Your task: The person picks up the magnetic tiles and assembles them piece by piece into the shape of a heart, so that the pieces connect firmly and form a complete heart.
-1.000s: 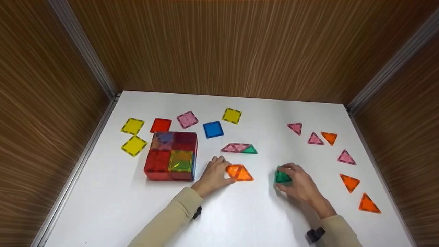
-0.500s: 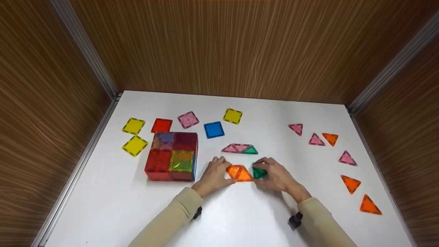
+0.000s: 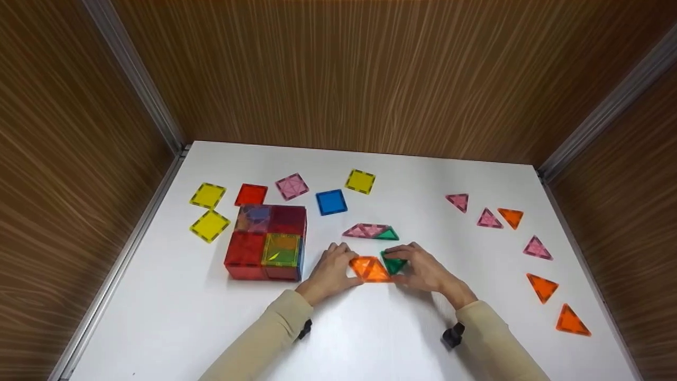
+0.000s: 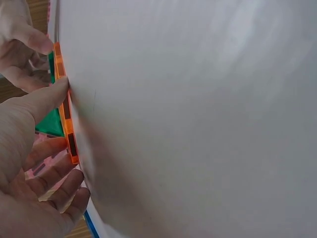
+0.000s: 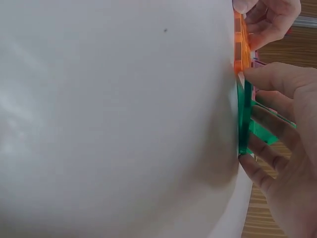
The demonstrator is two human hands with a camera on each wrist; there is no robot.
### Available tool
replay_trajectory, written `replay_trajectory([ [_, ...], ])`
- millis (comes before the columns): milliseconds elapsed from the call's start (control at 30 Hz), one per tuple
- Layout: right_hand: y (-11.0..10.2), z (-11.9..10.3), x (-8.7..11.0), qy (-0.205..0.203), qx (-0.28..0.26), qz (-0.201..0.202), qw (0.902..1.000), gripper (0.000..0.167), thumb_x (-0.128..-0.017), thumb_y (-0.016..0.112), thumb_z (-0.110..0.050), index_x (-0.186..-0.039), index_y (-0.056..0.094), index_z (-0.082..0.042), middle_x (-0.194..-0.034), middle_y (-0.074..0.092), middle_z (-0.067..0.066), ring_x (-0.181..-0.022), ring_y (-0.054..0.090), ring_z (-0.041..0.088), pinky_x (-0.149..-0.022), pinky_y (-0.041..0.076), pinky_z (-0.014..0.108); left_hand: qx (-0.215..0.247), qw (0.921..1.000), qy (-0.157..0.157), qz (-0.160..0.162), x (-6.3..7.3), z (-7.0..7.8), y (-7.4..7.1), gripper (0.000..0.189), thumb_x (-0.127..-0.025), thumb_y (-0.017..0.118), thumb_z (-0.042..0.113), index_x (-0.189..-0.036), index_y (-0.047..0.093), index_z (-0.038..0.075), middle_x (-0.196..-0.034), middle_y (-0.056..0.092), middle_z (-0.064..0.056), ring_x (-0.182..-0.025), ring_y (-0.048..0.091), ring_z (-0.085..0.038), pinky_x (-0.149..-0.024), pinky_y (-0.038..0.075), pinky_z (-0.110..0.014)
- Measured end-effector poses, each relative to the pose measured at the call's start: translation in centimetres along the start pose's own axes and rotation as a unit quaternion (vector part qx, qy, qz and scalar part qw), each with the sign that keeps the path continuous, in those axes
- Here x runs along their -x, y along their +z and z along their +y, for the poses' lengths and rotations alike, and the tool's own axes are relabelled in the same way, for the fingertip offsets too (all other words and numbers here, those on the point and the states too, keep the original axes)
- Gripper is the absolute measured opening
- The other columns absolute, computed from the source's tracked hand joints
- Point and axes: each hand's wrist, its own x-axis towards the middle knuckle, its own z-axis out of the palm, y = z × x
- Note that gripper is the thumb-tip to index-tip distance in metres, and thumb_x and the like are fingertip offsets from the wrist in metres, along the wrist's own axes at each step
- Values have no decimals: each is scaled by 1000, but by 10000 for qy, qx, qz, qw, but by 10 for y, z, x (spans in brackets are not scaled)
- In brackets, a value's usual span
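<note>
My left hand (image 3: 332, 267) pinches the left end of two joined orange triangular magnetic tiles (image 3: 374, 271) lying on the table. In the left wrist view its thumb presses the near edge of the orange tiles (image 4: 67, 111) while a finger touches their far end. My right hand (image 3: 423, 268) holds a green triangular magnetic tile (image 3: 392, 263) between thumb and fingers, at the slanted right edge of the orange pair. The right wrist view shows the green tile (image 5: 244, 119) meeting the orange end beside the thumb. Just behind, a joined strip of pink and green triangles (image 3: 367, 230) lies flat.
Left of my hands stands a low block of red and coloured square tiles (image 3: 246, 254). Loose square tiles, including a blue tile (image 3: 331, 202) and a yellow tile (image 3: 360, 181), lie behind it. Several pink and orange triangles (image 3: 542, 287) are scattered along the right. Wooden walls (image 3: 338, 79) enclose the table.
My right hand has moved left with the green triangle, bringing it up against the orange pair. The left hand has kept its hold on the orange tiles.
</note>
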Motion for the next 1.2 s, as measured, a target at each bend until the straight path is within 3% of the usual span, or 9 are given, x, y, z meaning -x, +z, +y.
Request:
replay_trajectory([
  [200,0,-2,2,-94,-18,-101,9999,49,-87,84,-21,-135,73,-15,-145,68,6,-125,59,29,-109,53,58,94,9999,26,32,-1,1,1,54,-89,85,39,-131,71,7,-124,62,-6,-114,50,-23,-103,48,-38],
  [500,5,-8,6,-105,244,14,9996,47,-87,87,-22,-131,75,-13,-143,65,12,-129,60,33,-113,52,57,137,9998,139,-19,-4,0,2,57,-89,85,42,-132,70,7,-126,61,-6,-116,50,-23,-107,47,-39],
  [733,7,-7,6,-355,580,210,9975,40,-89,86,-24,-126,76,-12,-136,68,11,-123,63,29,-108,56,51,80,9995,308,81,-6,-3,-1,52,-88,86,41,-127,74,9,-114,68,-5,-106,55,-19,-101,53,-34],
  [933,4,-5,9,-188,124,289,9993,41,-92,83,-29,-128,76,-11,-140,68,12,-130,62,34,-112,52,56,426,9986,296,72,-7,-7,-7,52,-90,83,46,-127,75,10,-113,74,-4,-101,59,-17,-97,56,-32],
  [1067,4,-1,9,-188,-53,574,9982,34,-93,81,-20,-124,76,-9,-132,70,12,-124,66,33,-109,54,55,734,9969,242,125,-6,-9,-9,50,-94,78,49,-125,76,11,-110,75,-4,-98,60,-17,-94,55,-33],
  [1200,5,1,6,-175,-121,966,9951,24,-94,77,-5,-118,77,-6,-120,75,10,-113,70,30,-99,59,50,868,9956,223,286,-8,-9,-8,43,-99,72,48,-121,77,11,-106,76,-4,-94,61,-17,-91,55,-33],
])
